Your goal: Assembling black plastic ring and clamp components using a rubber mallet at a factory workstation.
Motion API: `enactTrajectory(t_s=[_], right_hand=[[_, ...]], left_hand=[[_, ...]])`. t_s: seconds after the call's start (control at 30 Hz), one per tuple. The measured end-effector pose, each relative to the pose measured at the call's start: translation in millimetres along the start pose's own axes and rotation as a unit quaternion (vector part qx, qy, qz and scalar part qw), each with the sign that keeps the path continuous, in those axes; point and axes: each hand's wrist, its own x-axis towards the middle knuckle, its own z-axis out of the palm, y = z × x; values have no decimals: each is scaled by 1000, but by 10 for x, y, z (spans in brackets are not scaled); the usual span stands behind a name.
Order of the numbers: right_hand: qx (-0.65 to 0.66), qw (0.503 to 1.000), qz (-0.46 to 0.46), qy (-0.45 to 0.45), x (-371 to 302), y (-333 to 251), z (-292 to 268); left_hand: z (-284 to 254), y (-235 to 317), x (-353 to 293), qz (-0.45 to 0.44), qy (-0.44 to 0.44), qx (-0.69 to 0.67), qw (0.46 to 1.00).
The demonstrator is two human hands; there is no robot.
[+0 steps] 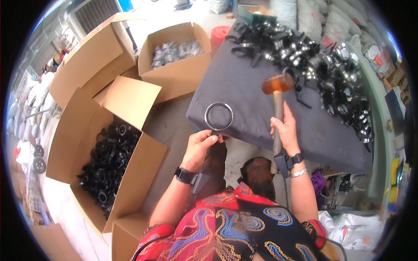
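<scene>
My left hand is closed on the short stem of a black ring-shaped part with a shiny metal inner band. The ring stands up over the near left edge of a grey-covered table. In my right hand is a mallet with an amber-orange head, its wooden handle gripped partway along. The mallet's head is raised over the table, to the right of the ring and apart from it. A large heap of black and metal ring parts covers the table's far and right side.
At the left, an open cardboard box holds many black parts. Behind it, another box contains clear-wrapped metallic pieces. Full sacks stand beyond the table, and white plastic bags lie at the lower right.
</scene>
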Motion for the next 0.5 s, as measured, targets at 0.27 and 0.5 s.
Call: enactTrajectory(t_s=[0.27, 0.5], right_hand=[[31, 999, -6, -27, -4, 85, 24], [48, 999, -2, -26, -97, 72, -15]], left_hand=[[-48, 3, -72, -29, 83, 75, 993], [-66, -43, -89, -25, 96, 55, 994]])
